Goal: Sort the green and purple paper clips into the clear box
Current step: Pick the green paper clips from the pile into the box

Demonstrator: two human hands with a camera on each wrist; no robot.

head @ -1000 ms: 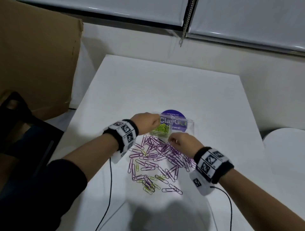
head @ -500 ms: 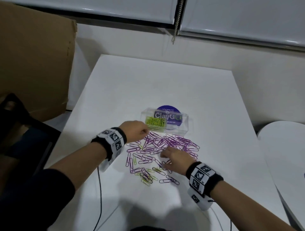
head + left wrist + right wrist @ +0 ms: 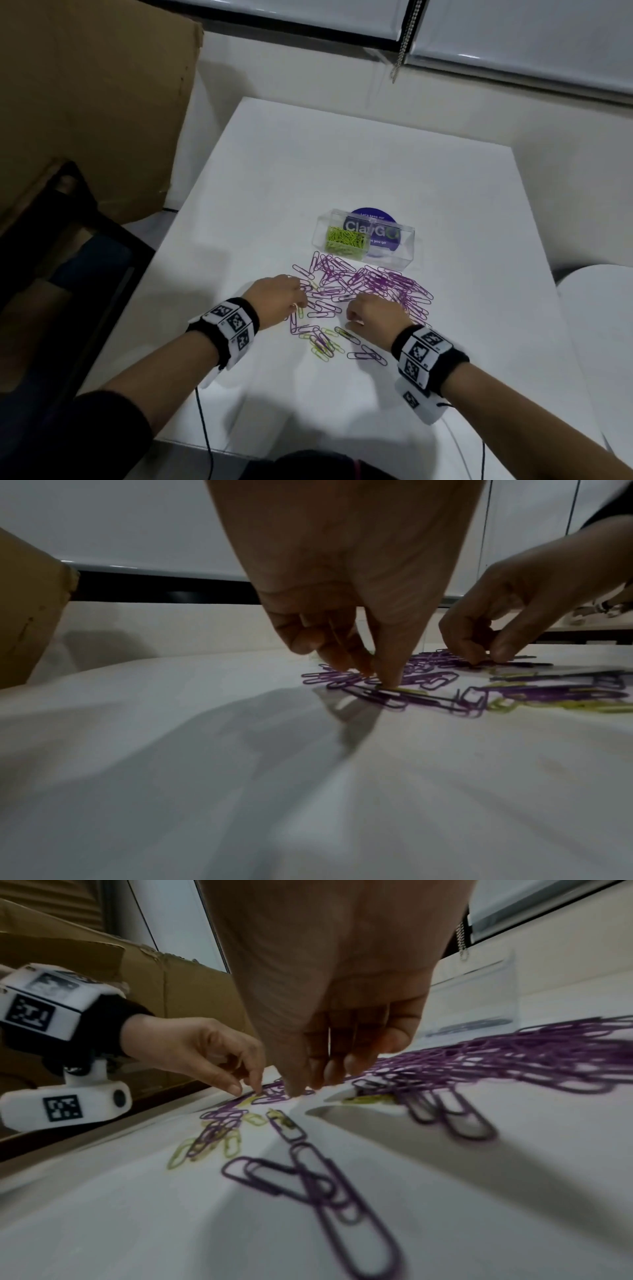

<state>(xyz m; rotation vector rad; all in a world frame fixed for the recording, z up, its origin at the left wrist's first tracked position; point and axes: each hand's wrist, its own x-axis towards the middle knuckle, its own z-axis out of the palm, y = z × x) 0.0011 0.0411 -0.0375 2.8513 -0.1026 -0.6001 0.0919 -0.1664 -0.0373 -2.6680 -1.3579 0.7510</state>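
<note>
The clear box [image 3: 407, 240] stands past the clips, with green clips [image 3: 344, 240] in its left compartment. A pile of purple paper clips [image 3: 373, 284] lies in front of it. Nearer me, several green clips [image 3: 320, 347] are mixed with purple ones. My left hand [image 3: 299, 298] is at the pile's left edge. In the left wrist view its thumb and fingertips [image 3: 387, 679] pinch down on a green clip [image 3: 407, 690] that lies on the table. My right hand [image 3: 349, 315] is curled over the pile's near side, fingertips [image 3: 337, 1073] down, pinching a dark purple clip [image 3: 514, 664].
The white table [image 3: 342, 164] has a large cardboard box [image 3: 85, 102] leaning at its left edge. A purple round sticker [image 3: 371, 214] shows behind the clear box. Black cables [image 3: 203, 425] run off the near edge. A second white surface [image 3: 603, 308] lies to the right.
Both hands came back from the clear box toward me. The left went to the pile's left edge, and the right dropped onto its near side, then drew closer to the left hand.
</note>
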